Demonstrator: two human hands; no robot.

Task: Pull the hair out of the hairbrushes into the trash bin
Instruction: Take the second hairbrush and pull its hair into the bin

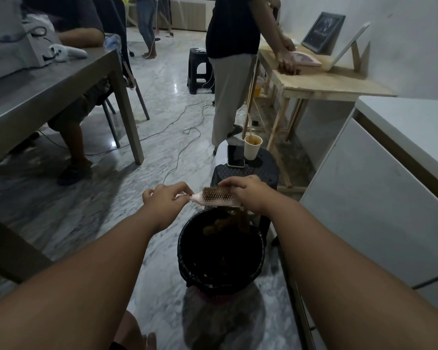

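Bin (221, 276) sits nearest, brush (216, 197) lying nine-to-three above its twelve o'clock rim, left hand (166, 198) pinching handle, right hand (245, 193) gripping hair (240, 221) at three

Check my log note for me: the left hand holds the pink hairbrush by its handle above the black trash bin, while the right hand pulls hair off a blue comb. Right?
One slip: there is no comb. In the head view the right hand works on the same pink hairbrush whose handle the left hand holds, above the black trash bin.
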